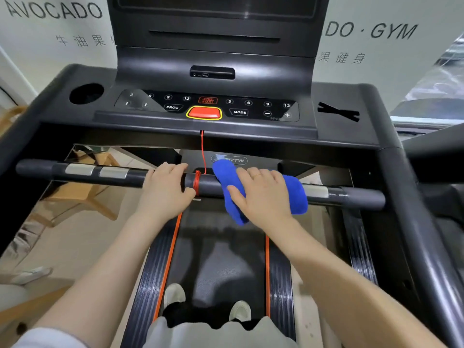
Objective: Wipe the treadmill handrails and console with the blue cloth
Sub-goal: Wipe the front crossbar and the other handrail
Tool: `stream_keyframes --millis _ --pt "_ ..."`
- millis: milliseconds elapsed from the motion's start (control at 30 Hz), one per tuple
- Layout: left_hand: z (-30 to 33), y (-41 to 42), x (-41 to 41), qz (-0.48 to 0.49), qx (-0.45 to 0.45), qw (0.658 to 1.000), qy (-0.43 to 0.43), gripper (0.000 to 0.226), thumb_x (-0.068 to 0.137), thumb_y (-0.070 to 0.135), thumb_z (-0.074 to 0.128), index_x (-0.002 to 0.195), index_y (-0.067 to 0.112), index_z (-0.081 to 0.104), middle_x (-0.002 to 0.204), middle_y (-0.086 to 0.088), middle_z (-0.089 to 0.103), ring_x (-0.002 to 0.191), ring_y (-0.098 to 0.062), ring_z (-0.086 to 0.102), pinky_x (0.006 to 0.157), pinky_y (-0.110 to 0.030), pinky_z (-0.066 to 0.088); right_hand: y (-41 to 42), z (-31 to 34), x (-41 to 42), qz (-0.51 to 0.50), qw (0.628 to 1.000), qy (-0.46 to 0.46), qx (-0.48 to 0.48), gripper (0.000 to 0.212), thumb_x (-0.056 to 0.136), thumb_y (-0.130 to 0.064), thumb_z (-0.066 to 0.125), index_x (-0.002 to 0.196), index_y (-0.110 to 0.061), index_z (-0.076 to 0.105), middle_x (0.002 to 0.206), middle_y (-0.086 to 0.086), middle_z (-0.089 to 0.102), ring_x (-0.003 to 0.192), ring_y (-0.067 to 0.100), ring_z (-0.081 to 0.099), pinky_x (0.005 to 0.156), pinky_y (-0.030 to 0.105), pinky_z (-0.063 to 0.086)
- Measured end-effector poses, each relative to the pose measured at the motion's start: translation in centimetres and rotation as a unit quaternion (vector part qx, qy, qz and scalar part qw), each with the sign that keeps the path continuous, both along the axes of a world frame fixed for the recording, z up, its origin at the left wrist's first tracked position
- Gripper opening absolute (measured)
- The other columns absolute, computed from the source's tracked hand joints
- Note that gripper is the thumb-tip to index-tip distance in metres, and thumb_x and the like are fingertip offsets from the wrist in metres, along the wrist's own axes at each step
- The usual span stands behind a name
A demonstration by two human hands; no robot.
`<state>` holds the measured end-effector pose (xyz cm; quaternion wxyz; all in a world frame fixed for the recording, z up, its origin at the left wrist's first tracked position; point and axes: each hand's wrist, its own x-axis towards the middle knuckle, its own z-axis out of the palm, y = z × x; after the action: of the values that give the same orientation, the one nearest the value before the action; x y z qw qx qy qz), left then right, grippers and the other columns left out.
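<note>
Right hand (263, 194) presses blue cloth (296, 194) over handrail (213, 185), fingers curled round it, right of centre. Left hand (167, 188) grips bare bar beside red cord (197, 183). Console (208, 106) above.

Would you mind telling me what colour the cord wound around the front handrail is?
Red; the cord shows best in the head view, wrapped round the handrail.
</note>
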<state>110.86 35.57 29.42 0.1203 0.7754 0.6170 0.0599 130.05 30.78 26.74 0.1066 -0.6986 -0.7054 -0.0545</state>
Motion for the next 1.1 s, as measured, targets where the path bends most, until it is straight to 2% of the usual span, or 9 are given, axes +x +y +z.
stream_keyframes --millis 100,233,333,400,533,667,800,967,1100 --pt "0.1 -1.3 1.4 -0.034 0.058 0.994 -0.088 0.052 0.082 0.035 0.045 0.128 0.014 0.056 0.132 -0.008 0.055 0.134 -0.028 0.036 0.11 -0.035 0.025 -1.1 0.3 5.3 -0.068 0.997 0.02 0.029 0.034 0.079 -0.039 0.027 0.066 -0.015 0.047 0.058 0.001 0.05 0.06 0.029 0.052 0.076 0.037 0.038" --pt "1.0 -2.0 4.0 -0.115 0.094 0.98 -0.131 0.059 0.076 0.049 0.037 0.109 0.013 0.069 0.109 -0.004 0.066 0.108 -0.024 0.058 0.093 -0.03 0.041 -3.8 0.9 13.5 -0.226 0.971 0.067 0.04 0.033 0.071 -0.039 0.021 0.064 -0.014 0.041 0.059 0.006 0.051 0.064 0.03 0.047 0.105 0.043 0.027" --pt "0.8 -1.6 4.7 -0.138 0.08 0.987 -0.034 0.074 0.069 0.063 0.036 0.117 0.014 0.063 0.112 -0.004 0.065 0.108 -0.025 0.058 0.093 -0.037 0.044 -3.7 1.1 13.4 -0.272 0.959 0.067 0.044 0.019 0.076 -0.024 0.037 0.065 -0.009 0.041 0.063 0.017 0.057 0.062 0.032 0.044 0.084 0.041 0.035" --pt "0.3 -1.6 4.5 -0.141 0.055 0.988 0.015 0.083 0.065 0.067 0.032 0.122 0.014 0.059 0.115 -0.005 0.063 0.109 -0.026 0.056 0.095 -0.039 0.043 -2.7 0.8 10.7 -0.264 0.962 0.068 0.031 0.014 0.079 -0.013 0.047 0.066 -0.006 0.046 0.069 0.022 0.062 0.062 0.032 0.046 0.068 0.038 0.032" --pt "-0.2 -1.4 3.6 -0.165 0.028 0.985 0.041 0.08 0.066 0.054 0.027 0.134 0.017 0.047 0.126 -0.003 0.057 0.116 -0.024 0.052 0.103 -0.037 0.036 -0.6 0.5 3.0 -0.161 0.986 0.043 0.03 0.017 0.082 -0.016 0.05 0.066 -0.014 0.046 0.062 0.01 0.058 0.061 0.031 0.053 0.059 0.035 0.029" --pt "0.3 -1.1 2.6 -0.137 -0.003 0.987 -0.089 0.055 0.075 0.025 0.038 0.128 0.014 0.049 0.118 -0.008 0.061 0.116 -0.029 0.053 0.1 -0.041 0.041 0.8 0.7 -3.4 -0.056 0.996 0.057 0.043 0.027 0.085 -0.038 0.052 0.078 -0.012 0.059 0.07 0.005 0.065 0.07 0.027 0.06 0.066 0.035 0.042" --pt "-0.1 -0.7 1.0 -0.117 0.03 0.984 -0.131 0.051 0.081 0.023 0.036 0.128 0.009 0.051 0.127 -0.01 0.058 0.123 -0.029 0.048 0.107 -0.04 0.035 1.0 1.3 -1.2 -0.017 0.998 0.061 -0.011 0.031 0.091 -0.041 0.045 0.091 -0.013 0.057 0.086 0.007 0.067 0.085 0.031 0.059 0.074 0.039 0.037" --pt "-0.3 0.4 -1.2 -0.105 0.036 0.991 -0.08 0.036 0.095 0.027 0.04 0.122 0.01 0.056 0.118 -0.008 0.064 0.112 -0.03 0.056 0.105 -0.045 0.034 -2.5 0.1 5.3 -0.245 0.959 0.111 0.086 0.022 0.086 -0.023 0.054 0.074 -0.005 0.049 0.07 0.014 0.057 0.072 0.037 0.054 0.072 0.042 0.037" --pt "-0.2 1.0 -2.6 -0.172 0.015 0.983 -0.062 0.053 0.089 0.04 0.024 0.124 0.015 0.056 0.122 -0.004 0.063 0.114 -0.027 0.056 0.107 -0.038 0.029 -2.6 -0.4 3.0 -0.379 0.892 0.217 0.117 0.032 0.089 -0.017 0.054 0.112 0.004 0.053 0.118 0.022 0.057 0.12 0.039 0.045 0.112 0.048 0.02"
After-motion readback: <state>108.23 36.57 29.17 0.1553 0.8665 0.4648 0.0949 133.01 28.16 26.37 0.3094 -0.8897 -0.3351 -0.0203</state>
